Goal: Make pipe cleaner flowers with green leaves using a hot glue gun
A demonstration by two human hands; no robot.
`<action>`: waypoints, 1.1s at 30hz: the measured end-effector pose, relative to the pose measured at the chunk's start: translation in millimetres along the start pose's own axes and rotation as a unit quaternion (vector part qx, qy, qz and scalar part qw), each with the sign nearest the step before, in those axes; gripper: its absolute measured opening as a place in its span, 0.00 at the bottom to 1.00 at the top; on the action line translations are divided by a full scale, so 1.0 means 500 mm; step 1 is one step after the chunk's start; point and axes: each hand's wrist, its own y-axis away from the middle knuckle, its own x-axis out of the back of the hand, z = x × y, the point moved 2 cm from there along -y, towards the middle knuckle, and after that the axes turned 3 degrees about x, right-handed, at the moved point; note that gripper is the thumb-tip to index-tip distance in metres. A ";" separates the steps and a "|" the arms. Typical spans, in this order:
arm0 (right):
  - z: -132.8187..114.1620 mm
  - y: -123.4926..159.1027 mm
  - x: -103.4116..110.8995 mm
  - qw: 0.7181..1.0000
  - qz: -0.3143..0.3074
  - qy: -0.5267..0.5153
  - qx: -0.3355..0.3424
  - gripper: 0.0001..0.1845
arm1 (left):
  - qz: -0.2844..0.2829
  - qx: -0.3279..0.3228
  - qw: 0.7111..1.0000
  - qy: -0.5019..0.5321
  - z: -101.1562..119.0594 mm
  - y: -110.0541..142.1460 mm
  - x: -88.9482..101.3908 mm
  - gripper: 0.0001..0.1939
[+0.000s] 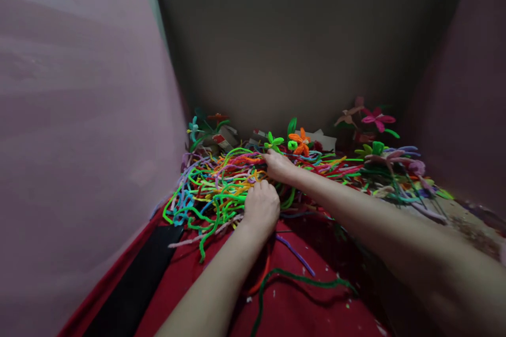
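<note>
Sorting, seemingly, through multicoloured pile of fuzzy pipe-cleaner stems (231, 199) on red cloth (185, 274); left hand (261, 205) at pile's near edge, right hand (280, 167) farther in; both curled, cannot tell whether gripping stems; next move likely calls for easing one free.

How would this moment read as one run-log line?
left hand: at pipe cleaner pile, grip hidden | right hand: farther into pile, grip unclear | orange flower: beyond hands | dark green pipe cleaner: on red cloth
</note>
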 end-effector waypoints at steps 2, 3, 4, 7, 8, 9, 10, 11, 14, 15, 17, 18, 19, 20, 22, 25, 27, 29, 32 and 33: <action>0.006 0.001 0.002 1.000 0.005 0.009 -0.006 0.19 | -0.002 0.001 1.000 0.000 -0.001 0.000 0.002 0.15; 0.010 0.002 0.005 1.000 0.011 0.012 -0.006 0.19 | -0.002 0.000 1.000 0.000 -0.002 0.000 0.003 0.15; 0.014 0.004 0.008 1.000 0.015 0.014 -0.005 0.19 | -0.002 0.000 1.000 0.001 -0.002 0.000 0.004 0.15; 0.023 0.008 0.012 1.000 0.025 0.016 0.005 0.18 | -0.003 -0.001 1.000 0.002 0.000 0.001 0.005 0.15; 0.023 0.009 0.012 1.000 0.025 0.015 0.011 0.18 | -0.003 -0.002 1.000 0.002 0.001 0.001 0.006 0.15; 0.022 0.009 0.011 0.999 0.024 0.013 0.019 0.17 | -0.004 -0.003 1.000 0.002 0.002 0.001 0.006 0.15; 0.021 0.008 0.010 0.999 0.021 0.011 0.029 0.16 | -0.005 -0.003 1.000 0.002 0.002 0.001 0.006 0.14; 0.019 0.008 0.008 0.999 0.017 0.008 0.039 0.16 | -0.005 -0.004 1.000 0.002 0.003 0.001 0.006 0.14; 0.018 0.001 0.005 0.998 0.010 0.005 0.058 0.18 | -0.006 -0.003 1.000 0.000 0.004 0.002 0.007 0.14; 0.020 -0.002 0.005 0.998 0.009 0.006 0.058 0.19 | -0.006 -0.004 1.000 0.000 0.004 0.002 0.007 0.14; 0.023 -0.007 0.006 0.998 0.009 0.008 0.059 0.19 | -0.006 -0.005 1.000 -0.001 0.004 0.002 0.008 0.14; 0.024 -0.009 0.007 0.998 0.009 0.010 0.063 0.18 | -0.006 -0.005 1.000 -0.001 0.004 0.003 0.008 0.14; 0.024 -0.010 0.008 0.998 0.006 0.012 0.069 0.17 | -0.006 -0.005 1.000 0.000 0.004 0.003 0.008 0.14; 0.022 -0.011 0.008 0.997 0.002 0.015 0.076 0.16 | -0.005 -0.005 1.000 0.000 0.004 0.003 0.008 0.14; 0.015 -0.012 0.007 0.996 -0.015 0.025 0.086 0.13 | -0.004 -0.003 1.000 0.001 0.004 0.003 0.007 0.14; 0.006 -0.016 0.005 0.995 -0.039 0.047 0.076 0.12 | -0.001 -0.002 1.000 0.000 0.004 0.004 0.004 0.14; 0.003 -0.021 0.003 0.995 -0.045 0.058 0.063 0.14 | 0.002 -0.003 1.000 -0.001 0.004 0.005 0.001 0.14; 0.004 -0.027 0.002 0.996 -0.045 0.064 0.049 0.15 | 0.006 -0.004 1.000 -0.002 0.005 0.004 -0.001 0.14; 0.009 -0.036 -0.003 0.997 -0.042 0.067 0.024 0.16 | 0.011 -0.003 1.000 -0.002 0.005 0.004 -0.003 0.13; 0.010 -0.038 -0.006 0.997 -0.042 0.067 0.018 0.15 | 0.013 -0.003 1.000 -0.002 0.004 0.004 -0.004 0.13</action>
